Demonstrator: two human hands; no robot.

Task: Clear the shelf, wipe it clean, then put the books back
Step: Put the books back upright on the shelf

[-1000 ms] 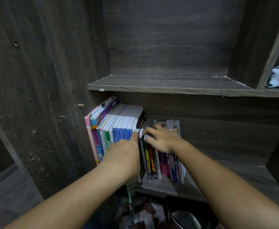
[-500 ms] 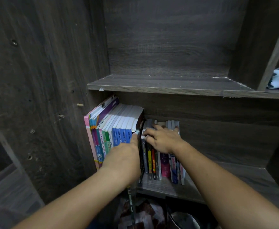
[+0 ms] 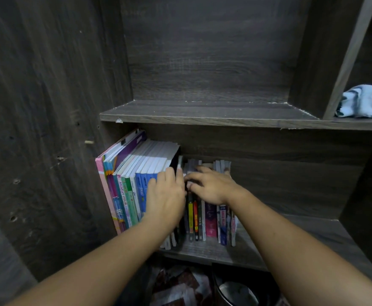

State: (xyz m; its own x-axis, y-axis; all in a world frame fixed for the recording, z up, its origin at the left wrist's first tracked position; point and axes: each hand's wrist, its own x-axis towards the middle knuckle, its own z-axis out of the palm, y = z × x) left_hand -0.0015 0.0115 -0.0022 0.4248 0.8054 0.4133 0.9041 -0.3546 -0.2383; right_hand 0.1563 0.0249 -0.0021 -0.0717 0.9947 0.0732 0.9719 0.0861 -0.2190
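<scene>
Two groups of books stand on the lower shelf (image 3: 291, 241). The tall books (image 3: 132, 173) with pink, green and blue spines lean against the left wall. To their right stand the small books (image 3: 210, 219), with yellow, red and purple spines. My left hand (image 3: 165, 197) lies flat against the tall books' blue spines, its thumb at the gap between the groups. My right hand (image 3: 212, 186) reaches over the small books, fingers curled over their top edges. The fingertips hide what they pinch.
The upper shelf (image 3: 202, 115) is a bare dark wood board. A light blue cloth (image 3: 366, 104) lies bunched in the compartment at the upper right. Below the lower shelf lie papers (image 3: 178, 288) and a dark round container (image 3: 238, 292).
My left hand has slid slightly higher up the blue spines. My right hand's fingers have drawn in over the small books' tops. The books stay in place.
</scene>
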